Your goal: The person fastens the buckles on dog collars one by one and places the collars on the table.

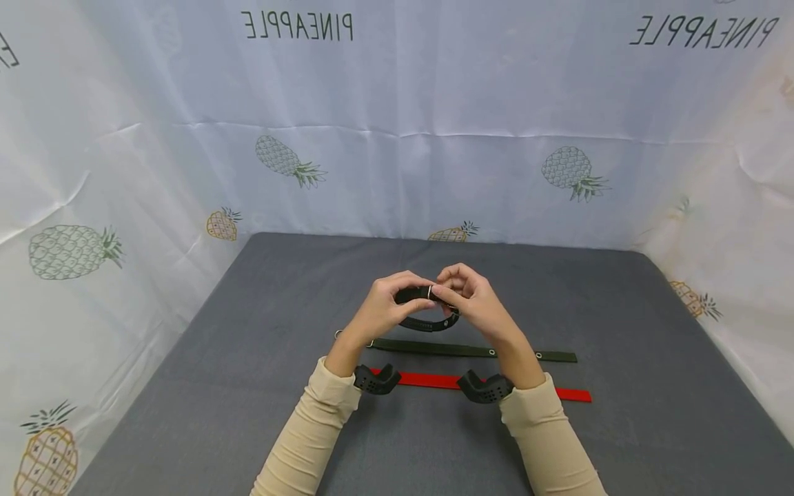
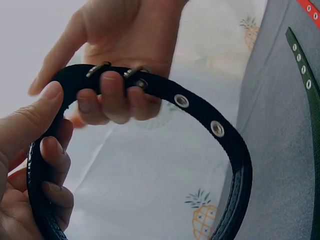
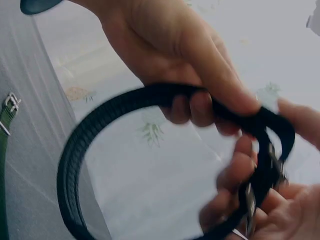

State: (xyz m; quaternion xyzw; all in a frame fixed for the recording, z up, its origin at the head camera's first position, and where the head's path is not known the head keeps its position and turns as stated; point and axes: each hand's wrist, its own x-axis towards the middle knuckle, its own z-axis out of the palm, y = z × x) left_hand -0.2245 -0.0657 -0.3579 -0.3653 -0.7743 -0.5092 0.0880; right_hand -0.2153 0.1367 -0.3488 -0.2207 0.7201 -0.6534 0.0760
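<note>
A black collar (image 1: 428, 326) is bent into a loop and held up above the table. My left hand (image 1: 386, 306) grips its left part between thumb and fingers. On the other side, my right hand (image 1: 476, 303) pinches the strap near the metal buckle (image 2: 136, 72), with its fingers curled round it. The left wrist view shows the strap passing through the metal fittings, and bare eyelets (image 2: 217, 129) along the webbing. A small loop of strap stands out between the two hands in the right wrist view. My fingers partly hide the buckle.
A green collar (image 1: 434, 348) with eyelets and a metal ring lies flat beneath my hands. Closer to me is a red collar (image 1: 428, 379), partly covered by my wrists and the wrist cameras. Both lie on the grey table (image 1: 279, 427), with a pineapple-print curtain (image 1: 397, 172) behind.
</note>
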